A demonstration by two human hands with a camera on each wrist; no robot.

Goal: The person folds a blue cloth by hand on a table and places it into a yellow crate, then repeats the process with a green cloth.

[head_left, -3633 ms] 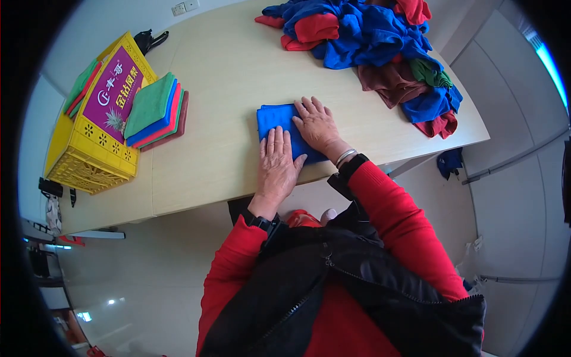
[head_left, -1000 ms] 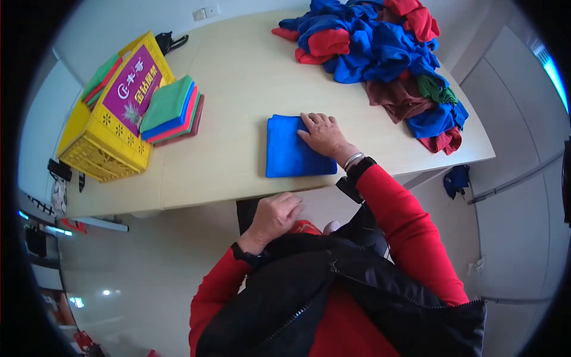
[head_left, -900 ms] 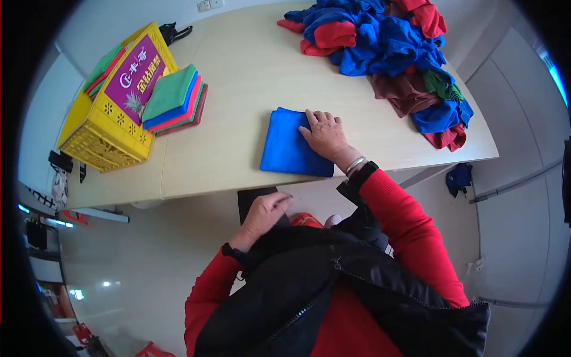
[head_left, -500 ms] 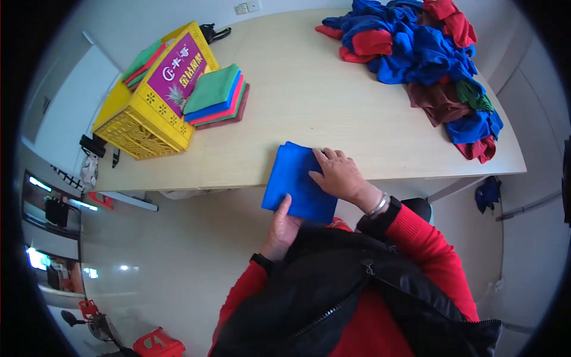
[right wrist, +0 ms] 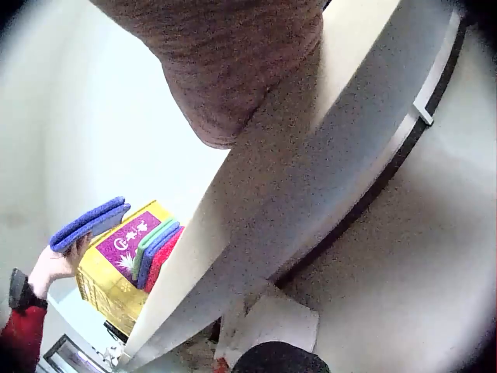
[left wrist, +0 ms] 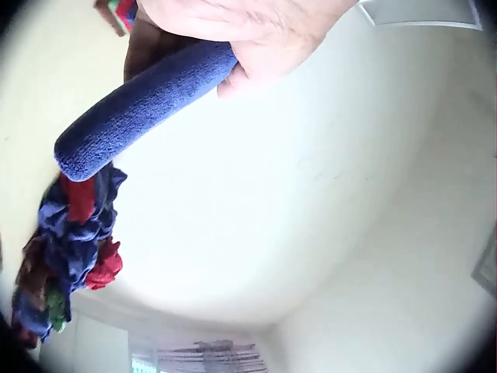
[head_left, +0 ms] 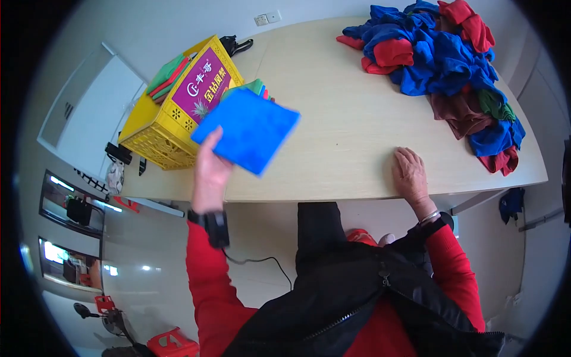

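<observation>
The left hand (head_left: 212,175) holds a folded blue cloth (head_left: 250,130) in the air, its thumb on top and the fingers beneath. In the left wrist view, the cloth (left wrist: 140,109) shows edge-on, thick and layered, pinched by the hand (left wrist: 248,31). Behind it, a stack of folded cloths (head_left: 256,87) is largely hidden beside the yellow crate; the right wrist view shows its green, blue and red layers (right wrist: 159,247). The right hand (head_left: 410,177) rests on the table's near edge with relaxed fingers, holding nothing; it looms large and dark in its wrist view (right wrist: 233,62).
A yellow crate (head_left: 156,135) with a purple label stands at the table's left, folded cloths (head_left: 166,76) in it. A rumpled heap of blue, red, brown and green cloths (head_left: 440,59) covers the back right. A black strapped item (head_left: 235,45) lies behind the crate.
The left hand has lifted the blue cloth from the near edge and carried it left towards the crate. The right hand has let go of it and moved right along the edge. The view has shifted.
</observation>
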